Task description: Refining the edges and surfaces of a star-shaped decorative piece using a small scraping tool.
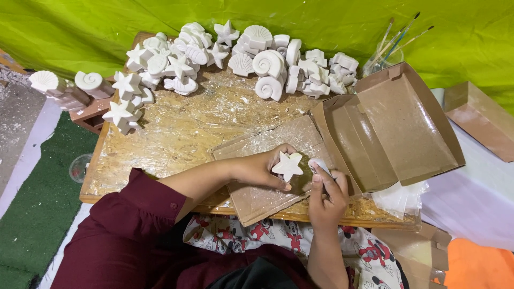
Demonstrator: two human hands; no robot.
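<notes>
Head view, centre of frame: left hand (257, 168) holds white plaster starfish (288, 165) above cardboard sheet (257, 176) on counter (176, 128); fingers pinch its edges. Right hand (326, 195) just right of it, fingers closed around small pale tool (319, 163); tip seems to touch starfish arm. Upper frame: heap of white shell figures (267, 67). Right: open brown box (393, 126), brushes in jar (383, 56). Risk, as judgement: plaster brittle, too hard pressure can chip arm; loose pinch can let starfish fall on counter.

White plaster starfish (287, 165), flat (face up), over brown cardboard sheet (267, 144)
</notes>
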